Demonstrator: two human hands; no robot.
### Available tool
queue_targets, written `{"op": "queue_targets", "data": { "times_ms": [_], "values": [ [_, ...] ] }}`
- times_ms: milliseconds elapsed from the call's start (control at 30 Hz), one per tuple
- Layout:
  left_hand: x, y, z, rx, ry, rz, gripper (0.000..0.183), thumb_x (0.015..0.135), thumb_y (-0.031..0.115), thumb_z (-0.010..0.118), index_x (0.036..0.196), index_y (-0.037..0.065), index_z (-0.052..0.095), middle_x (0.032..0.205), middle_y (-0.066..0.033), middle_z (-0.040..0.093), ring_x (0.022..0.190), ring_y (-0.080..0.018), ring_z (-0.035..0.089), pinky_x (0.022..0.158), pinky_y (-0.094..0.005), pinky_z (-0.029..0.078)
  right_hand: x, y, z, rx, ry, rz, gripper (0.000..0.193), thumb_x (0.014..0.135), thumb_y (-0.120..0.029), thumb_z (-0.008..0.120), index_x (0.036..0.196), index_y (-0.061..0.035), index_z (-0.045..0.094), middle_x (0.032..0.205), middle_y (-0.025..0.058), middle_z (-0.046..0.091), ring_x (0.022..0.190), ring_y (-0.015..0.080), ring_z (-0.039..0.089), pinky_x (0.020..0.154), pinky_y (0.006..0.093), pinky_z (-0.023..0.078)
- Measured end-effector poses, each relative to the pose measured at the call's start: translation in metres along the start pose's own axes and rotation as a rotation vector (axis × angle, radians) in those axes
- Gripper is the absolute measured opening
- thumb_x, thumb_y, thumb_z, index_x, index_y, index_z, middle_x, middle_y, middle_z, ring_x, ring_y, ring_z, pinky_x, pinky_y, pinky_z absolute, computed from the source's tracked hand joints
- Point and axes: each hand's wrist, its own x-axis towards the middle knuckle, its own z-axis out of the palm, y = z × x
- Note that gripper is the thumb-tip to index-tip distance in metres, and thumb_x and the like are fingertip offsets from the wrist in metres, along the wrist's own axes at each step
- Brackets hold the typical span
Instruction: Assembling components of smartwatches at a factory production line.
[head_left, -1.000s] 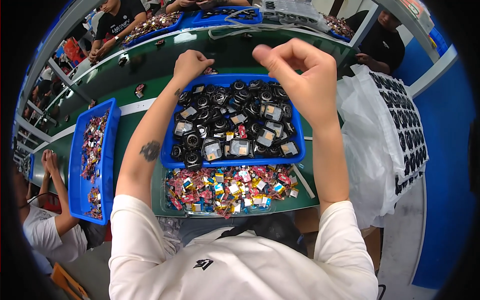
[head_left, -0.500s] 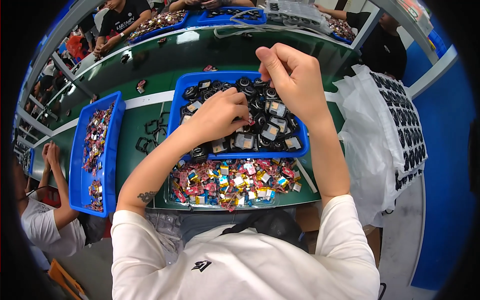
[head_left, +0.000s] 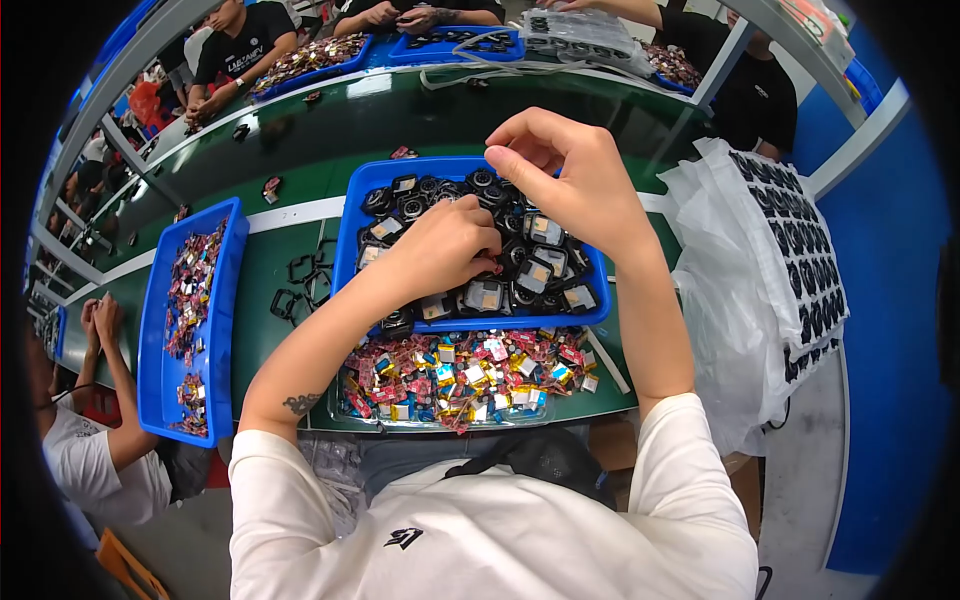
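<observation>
My left hand [head_left: 455, 240] is low over the near middle of a blue tray [head_left: 352, 215], its fingers closed. A small red part, probably a circuit board, peeks out at its fingertips; most of it is hidden. Above the tray's far right side is my right hand [head_left: 575, 180], thumb and curled fingers brought together. Whatever it may hold is hidden. Black plastic housings [head_left: 487, 295] fill the tray, several with grey square faces showing. Against its near side, a clear shallow tray holds a heap of small red circuit boards with silver and yellow battery cells [head_left: 465, 375].
To the left is a long blue tray [head_left: 225, 330] of similar boards. Black frames [head_left: 300, 280] lie between the two trays. White sheets of black parts [head_left: 800, 250] are stacked at right. Co-workers sit across the green bench [head_left: 400, 110] and at left.
My right hand has come lower and slightly left, toward the tray. My left hand stays over the housings with its fingers closed. The whole view has shifted a little.
</observation>
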Motion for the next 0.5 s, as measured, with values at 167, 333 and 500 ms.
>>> {"op": "queue_targets", "data": {
  "times_ms": [167,333,500],
  "values": [
    [-0.005,0.002,0.002,0.084,-0.028,-0.007,0.009,0.068,0.015,0.07,0.076,0.011,0.069,0.078,-0.0031,0.058,0.085,-0.0216,0.053,0.069,-0.0359,0.043,0.001,0.004,0.002,-0.05,-0.038,0.014,0.019,0.079,-0.021,0.065,0.085,-0.0028,0.066,0.067,0.0092,0.064,0.057,0.0169,0.06,0.056,0.0269,0.047],
    [-0.005,0.009,-0.006,0.237,-0.058,0.011,0.008,0.067,0.014,0.07,0.075,0.013,0.068,0.078,-0.0027,0.056,0.086,-0.0206,0.053,0.069,-0.0349,0.042,0.001,0.009,0.004,-0.093,-0.068,0.026,0.02,0.078,-0.022,0.064,0.085,-0.0034,0.066,0.07,0.0108,0.066,0.06,0.0206,0.063,0.057,0.0295,0.049],
    [-0.01,-0.007,-0.02,0.001,-0.006,-0.078,0.007,0.067,0.012,0.069,0.073,0.01,0.065,0.076,-0.0039,0.056,0.083,-0.0229,0.054,0.067,-0.0351,0.043,0.003,0.009,0.004,-0.135,-0.146,0.03,0.017,0.084,-0.016,0.064,0.088,0.0002,0.064,0.07,0.0038,0.064,0.06,0.0083,0.058,0.058,0.0217,0.047]
  ]
}}
